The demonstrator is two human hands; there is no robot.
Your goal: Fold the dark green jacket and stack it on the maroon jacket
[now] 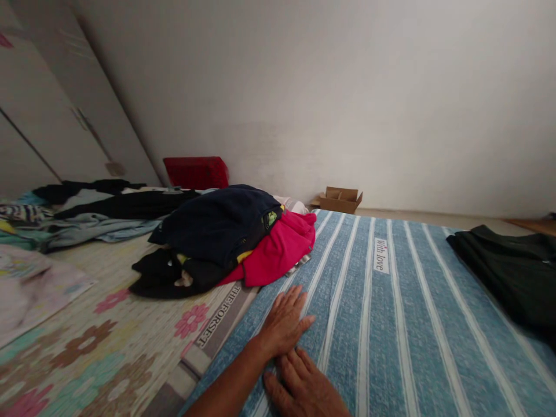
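My left hand (285, 320) lies flat on a blue sheet with white stripes (347, 324), its fingers stretched toward the clothes pile. Just below it my right hand (306, 382) rests on the same sheet, fingers extended, its tips close to or touching the left wrist. Neither hand holds anything. Beyond them sits a heap of clothes: a dark navy garment (217, 223) on top, a bright pink garment (282, 249) on its right side and a black piece (160, 272) at the front left.
A floral mat (143, 341) borders the striped sheet on the left. More loose clothes (117, 205) and a pale pink cloth (35, 289) lie there. A dark folded garment (508, 272) is at right. Against the wall are a red box (195, 172) and a cardboard box (341, 200).
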